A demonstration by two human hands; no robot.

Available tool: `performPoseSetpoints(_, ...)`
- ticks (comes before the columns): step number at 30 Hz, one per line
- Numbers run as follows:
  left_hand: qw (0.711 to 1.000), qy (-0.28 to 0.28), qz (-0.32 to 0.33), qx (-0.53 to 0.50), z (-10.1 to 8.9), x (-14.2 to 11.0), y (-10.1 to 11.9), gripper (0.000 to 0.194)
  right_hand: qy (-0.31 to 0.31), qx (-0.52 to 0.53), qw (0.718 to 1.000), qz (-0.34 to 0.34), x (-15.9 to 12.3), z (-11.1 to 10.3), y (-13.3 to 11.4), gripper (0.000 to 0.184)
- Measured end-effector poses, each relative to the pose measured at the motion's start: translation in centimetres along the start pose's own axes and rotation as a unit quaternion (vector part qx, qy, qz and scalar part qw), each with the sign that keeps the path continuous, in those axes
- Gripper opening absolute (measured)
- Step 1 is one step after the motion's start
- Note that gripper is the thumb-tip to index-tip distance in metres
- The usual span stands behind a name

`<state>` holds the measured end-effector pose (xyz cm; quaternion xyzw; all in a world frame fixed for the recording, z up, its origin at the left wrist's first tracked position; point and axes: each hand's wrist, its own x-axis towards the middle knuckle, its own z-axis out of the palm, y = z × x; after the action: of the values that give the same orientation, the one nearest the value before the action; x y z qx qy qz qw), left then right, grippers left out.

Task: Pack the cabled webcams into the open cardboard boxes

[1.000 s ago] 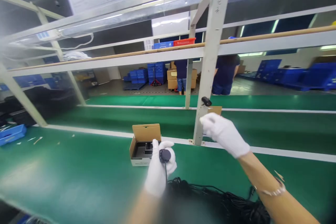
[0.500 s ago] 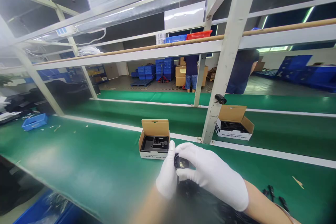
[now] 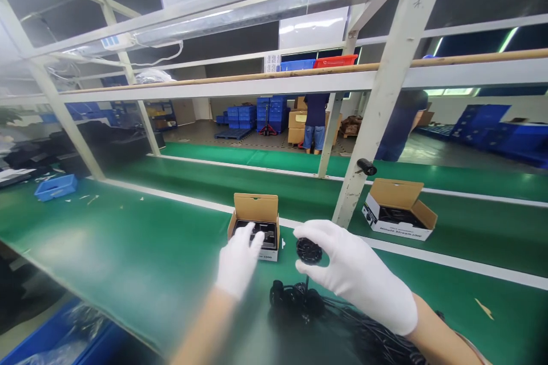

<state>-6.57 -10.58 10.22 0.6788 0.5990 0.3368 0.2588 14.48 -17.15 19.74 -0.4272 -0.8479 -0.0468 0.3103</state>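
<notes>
Hands now parted, left hand (image 3: 237,259) fingers spread, touching open box (image 3: 256,227), right hand (image 3: 353,274) pinching black round part (image 3: 309,251) over green surface (image 3: 128,251).

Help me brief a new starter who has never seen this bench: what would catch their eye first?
Two white-gloved hands over the green table: the right hand pinches a round black part, while the left hand touches the open cardboard box. A second open box sits further right past the white post, and a pile of black cables lies nearest the person.

Bright overhead strip lighting; belt glare; blurred, warped edges.
</notes>
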Motion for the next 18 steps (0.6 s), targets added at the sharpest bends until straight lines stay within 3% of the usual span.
performPoseSetpoints(4,0.997,-0.046,-0.044,0.047,0.7,2.6,-5.1,0.038,0.013,0.024,1.0,0.008,-0.5,-1.0,-0.3,0.04)
performPoseSetpoints(7,0.997,-0.063,-0.038,0.02,2.2,2.7,-5.8,0.038,0.04,0.077,0.996,0.02,-0.7,-1.3,-0.3,0.042)
performPoseSetpoints(10,0.994,-0.085,0.002,-0.066,3.9,2.0,-3.8,0.041,0.04,0.189,0.98,0.055,-0.8,-1.4,0.5,0.039)
performPoseSetpoints(13,0.966,-0.162,0.053,-0.194,5.3,0.3,-0.6,0.047,0.031,0.296,0.95,0.092,-0.6,-1.2,1.8,0.038)
performPoseSetpoints(16,0.894,-0.29,0.052,-0.338,6.1,-2.4,1.8,0.061,0.055,0.32,0.941,0.096,0.2,-1.1,3.2,0.04)
performPoseSetpoints(18,0.842,-0.339,0.036,-0.418,5.9,-4.1,2.3,0.061,0.079,0.267,0.955,0.1,1.1,-1.3,4.2,0.039)
